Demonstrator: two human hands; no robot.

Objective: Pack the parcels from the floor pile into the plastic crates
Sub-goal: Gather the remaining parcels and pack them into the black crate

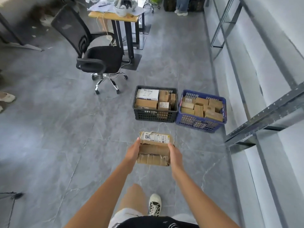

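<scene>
Fingers [137, 142] around crumpled labelled parcel [154, 148]

Our fingers are hidden beneath the parcel [154, 148] held between left hand [132, 151] and right hand [175, 153]. Its label print is too small to read. Beyond the grip, lower boxes in black crate [155, 115] and blue crate [199, 124] are perhaps stacked, mostly hidden.

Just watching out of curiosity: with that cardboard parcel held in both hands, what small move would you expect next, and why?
Probably a step forward, carrying the cardboard parcel toward the black crate. The left hand and right hand hold its sides in the air, short of both crates. The black crate and the blue crate both look nearly full, but the black one lies more directly ahead.
</scene>
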